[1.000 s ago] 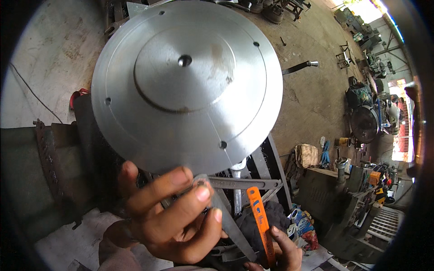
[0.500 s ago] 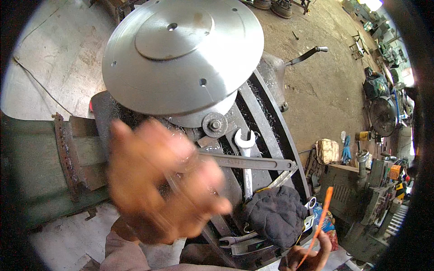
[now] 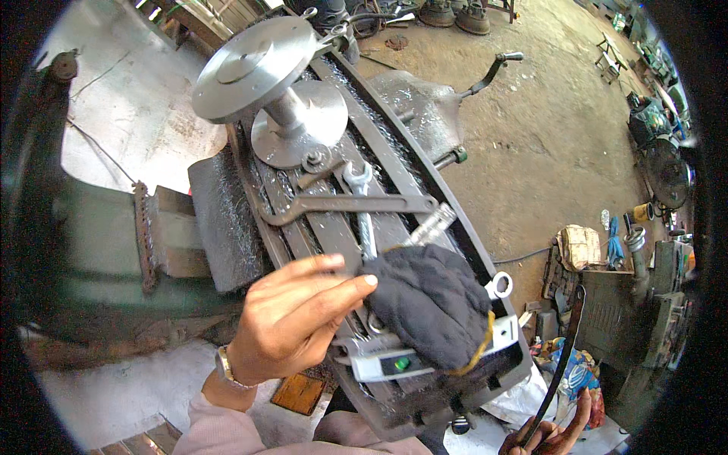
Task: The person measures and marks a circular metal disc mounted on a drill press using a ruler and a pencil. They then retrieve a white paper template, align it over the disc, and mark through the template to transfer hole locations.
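My left hand (image 3: pixel 303 315), a watch on its wrist, reaches over the slotted machine table from the lower left. Its fingers are apart, fingertips at the near edge of a dark padded cloth item (image 3: pixel 428 303) with a yellow edge; nothing shows between them. At the lower right my right hand (image 3: pixel 557 436), partly cut off, grips the bottom of a long thin dark strip (image 3: pixel 563 364), which stands tilted upward. Beyond the cloth lie an open-end wrench (image 3: pixel 365 220) and a hook spanner (image 3: pixel 364 203) across it. A spirit level (image 3: pixel 394 365) shows under the cloth.
A silver flanged metal part (image 3: pixel 254 64) is bolted on the chip-strewn machine table (image 3: pixel 394 163). A ring spanner (image 3: pixel 499 286) pokes out at the table's right edge. A crank handle (image 3: pixel 493 72) juts out beyond it. A green machine body (image 3: pixel 91 243) stands left.
My left hand has moved from a blur beside the silver part to the cloth's edge. The view has shifted, showing more table. The strip in my right hand looked orange and now looks dark.
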Demonstrator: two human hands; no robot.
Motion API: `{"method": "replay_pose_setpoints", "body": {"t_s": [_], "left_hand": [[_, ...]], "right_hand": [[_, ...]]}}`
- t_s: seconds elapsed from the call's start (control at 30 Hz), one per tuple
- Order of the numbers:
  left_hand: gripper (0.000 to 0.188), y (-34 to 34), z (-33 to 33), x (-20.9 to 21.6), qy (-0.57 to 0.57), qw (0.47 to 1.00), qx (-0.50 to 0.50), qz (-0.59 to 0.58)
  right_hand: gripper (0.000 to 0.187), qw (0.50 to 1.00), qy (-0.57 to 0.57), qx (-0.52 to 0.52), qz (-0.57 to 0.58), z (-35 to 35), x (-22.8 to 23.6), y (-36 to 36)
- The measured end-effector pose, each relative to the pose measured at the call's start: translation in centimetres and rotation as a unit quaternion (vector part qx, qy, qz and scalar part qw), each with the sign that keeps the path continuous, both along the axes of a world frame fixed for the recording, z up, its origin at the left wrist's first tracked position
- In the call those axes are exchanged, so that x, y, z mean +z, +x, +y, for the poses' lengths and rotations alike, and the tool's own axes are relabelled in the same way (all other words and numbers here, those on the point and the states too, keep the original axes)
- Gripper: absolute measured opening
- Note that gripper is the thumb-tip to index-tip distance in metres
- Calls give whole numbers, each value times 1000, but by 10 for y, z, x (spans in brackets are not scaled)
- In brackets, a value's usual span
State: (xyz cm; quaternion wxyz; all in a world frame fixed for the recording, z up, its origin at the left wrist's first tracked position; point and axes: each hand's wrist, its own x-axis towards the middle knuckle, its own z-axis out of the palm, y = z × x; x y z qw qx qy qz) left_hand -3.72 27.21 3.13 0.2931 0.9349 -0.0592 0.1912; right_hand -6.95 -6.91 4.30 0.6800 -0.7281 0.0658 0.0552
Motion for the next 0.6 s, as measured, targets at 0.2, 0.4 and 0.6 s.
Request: {"method": "replay_pose_setpoints", "body": {"t_s": [0.2,0.4,0.6], "left_hand": [[40,-54,-135,-8,-30,994,-21,104],[45,-81,-271,-7,-125,970,-29,204],[37,-84,-347,-22,-58,983,-133,117]], "right_hand": [[98,997,21,-23,-64,-125,-2,-32],[97,989,8,-104,-106,-254,12,-64],[95,980,31,-138,-139,-320,33,-85]]}}
